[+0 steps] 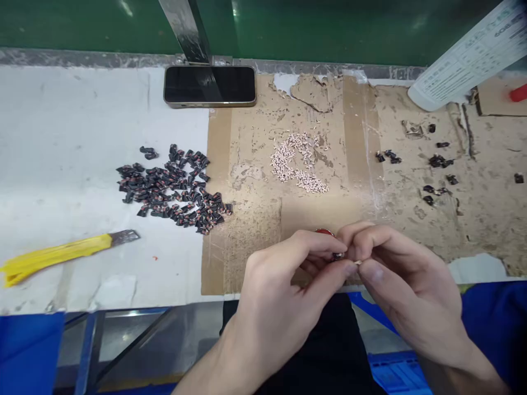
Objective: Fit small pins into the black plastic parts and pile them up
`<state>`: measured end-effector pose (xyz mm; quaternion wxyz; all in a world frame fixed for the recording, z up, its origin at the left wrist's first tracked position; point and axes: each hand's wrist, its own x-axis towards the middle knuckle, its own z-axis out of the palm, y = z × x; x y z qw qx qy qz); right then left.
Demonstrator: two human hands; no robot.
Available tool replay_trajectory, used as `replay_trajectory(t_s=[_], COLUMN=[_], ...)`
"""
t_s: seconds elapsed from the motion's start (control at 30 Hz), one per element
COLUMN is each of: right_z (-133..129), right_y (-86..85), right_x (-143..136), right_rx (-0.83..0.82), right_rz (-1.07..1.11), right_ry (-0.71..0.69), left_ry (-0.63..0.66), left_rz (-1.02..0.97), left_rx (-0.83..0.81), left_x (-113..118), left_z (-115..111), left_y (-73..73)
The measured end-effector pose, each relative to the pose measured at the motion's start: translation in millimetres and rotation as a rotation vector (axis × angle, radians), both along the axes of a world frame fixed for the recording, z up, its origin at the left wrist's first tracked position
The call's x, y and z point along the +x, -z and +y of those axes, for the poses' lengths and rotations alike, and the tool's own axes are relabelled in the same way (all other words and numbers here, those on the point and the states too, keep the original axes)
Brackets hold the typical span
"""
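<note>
My left hand (pixel 288 274) and my right hand (pixel 403 280) meet over the front edge of the bench, fingertips nearly touching. Between the left thumb and fingers sits a small black part (pixel 338 255) with a shiny end, mostly covered. The right thumb and forefinger pinch a tiny pale piece (pixel 358 263) right beside it. Just behind the fingers shows the rim of a red round object (pixel 325 231), largely hidden. Beyond my hands lies a loose pile of tiny pinkish-white pieces (pixel 284 164). Many small black parts with reddish spots (pixel 177 186) are heaped to the left.
A yellow utility knife (pixel 61 257) lies at the left with its blade out. At the back are a phone (pixel 209 86) and, to the right, a tilted white bottle (pixel 465 55). Several black bits (pixel 440 161) are scattered over the worn cardboard (pixel 255 219) at right.
</note>
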<state>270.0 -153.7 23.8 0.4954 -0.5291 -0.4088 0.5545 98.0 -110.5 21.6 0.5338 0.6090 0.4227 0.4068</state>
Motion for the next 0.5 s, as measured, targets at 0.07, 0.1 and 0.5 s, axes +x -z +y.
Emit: replay_trajectory(t_s=[0.07,0.1,0.5], right_z=[0.5,0.6,-10.5], right_y=[-0.7,-1.1,7.8], right_x=[-1.0,-1.0,25.7], right_rx=[0.012,0.016,0.281], right_rz=[0.008,-0.004,-0.87], right_ry=[-0.024,-0.038,-0.112], left_ry=[0.019,0.027,-0.083], left_rz=[-0.003,0.001,0.021], left_rx=[0.011,0.018,-0.214], left_x=[-2.1,-3.1,-24.5], left_z=[1.2,2.0,4.3], left_y=[-0.8,-1.4,6.3])
